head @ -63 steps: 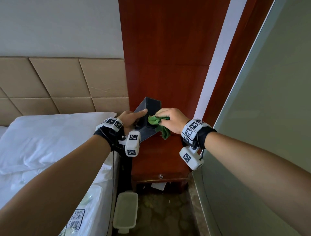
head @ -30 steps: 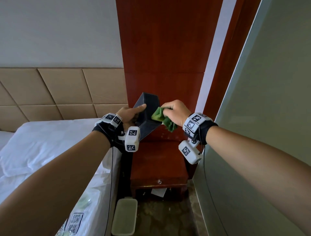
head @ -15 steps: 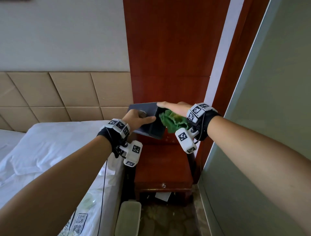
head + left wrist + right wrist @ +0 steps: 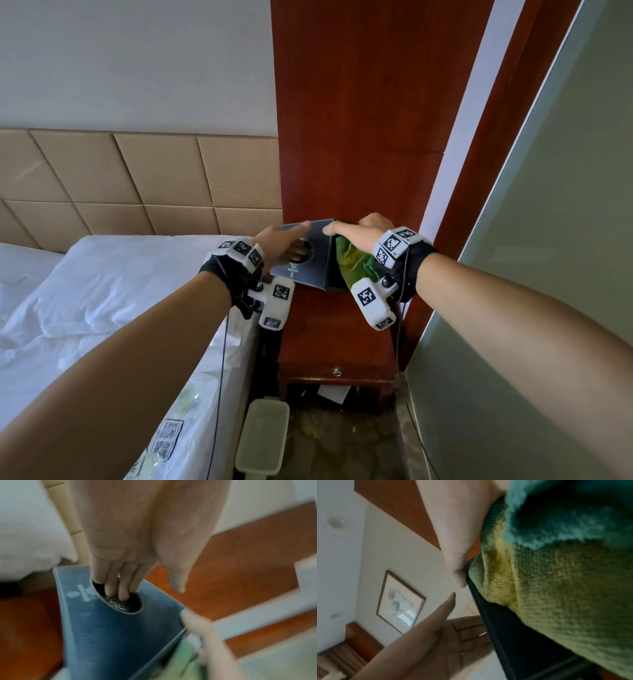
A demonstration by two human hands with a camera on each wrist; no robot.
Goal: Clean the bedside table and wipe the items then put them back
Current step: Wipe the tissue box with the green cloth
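Bedside worktop (image 4: pixel 337 337), red-brown wood with a small drawer knob at its front, lies below both hands, with the bed (image 4: pixel 85 308) on the left hand's outer side and the tall wood panel (image 4: pixel 359 120) beyond the fingertips. A dark tissue box (image 4: pixel 310 270) sits between the two hands, low over the back of the worktop; whether its underside touches the wood cannot be told. The left hand (image 4: pixel 286 245) grips the box from the bed side: in the left wrist view its fingers (image 4: pixel 118 588) reach down into the oval opening (image 4: pixel 126 604) in the top face, while the thumb lies along the far edge. The right hand (image 4: pixel 359 234) is on the box's other side, thumb along the top edge, pressing a green cloth (image 4: pixel 354 265) against the right face of the box; the right wrist view shows the cloth bunched under the palm, so this hand is clenched around the cloth.

Two seconds ago the box was held higher and tilted on edge, one corner up, with the cloth at its upper face. Since then it has been turned so the top face with the opening is up, it has come down closer to the worktop, and the cloth has moved round to the right side.
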